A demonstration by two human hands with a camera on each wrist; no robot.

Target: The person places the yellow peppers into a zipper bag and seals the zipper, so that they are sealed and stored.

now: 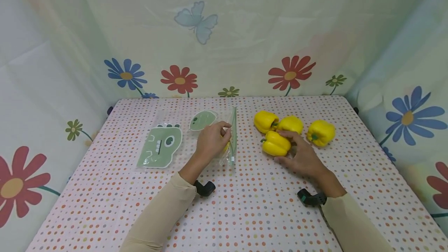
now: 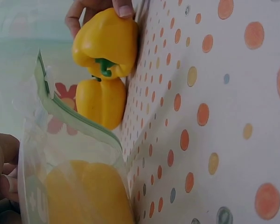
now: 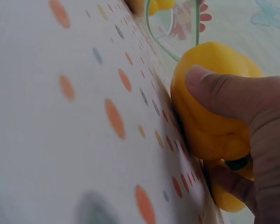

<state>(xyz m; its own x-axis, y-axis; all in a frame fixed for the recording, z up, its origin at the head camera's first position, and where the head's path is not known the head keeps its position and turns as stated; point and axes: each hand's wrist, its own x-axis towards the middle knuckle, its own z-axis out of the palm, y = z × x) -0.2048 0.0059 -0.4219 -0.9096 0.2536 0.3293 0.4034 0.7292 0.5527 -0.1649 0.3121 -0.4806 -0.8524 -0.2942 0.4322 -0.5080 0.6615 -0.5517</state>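
Mid-frame, I'm pinching the clear bag (image 1: 203, 120) with my left hand (image 1: 211, 140), needing its mouth (image 2: 78, 115) wide; centre-right, my right hand (image 1: 303, 158) is gripping a yellow pepper (image 1: 275, 144).

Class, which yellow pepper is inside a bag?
The leftmost pepper, seen through the clear bag by the left grip; the other four sit outside it.

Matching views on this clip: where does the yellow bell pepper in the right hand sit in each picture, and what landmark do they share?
Head: yellow bell pepper right of centre, below mid-height, at the right hand.
Left wrist: near the top edge, left of centre, stem showing.
Right wrist: right of centre, partly covered by the thumb.
Shared landmark: the green zip strip of the clear bag.
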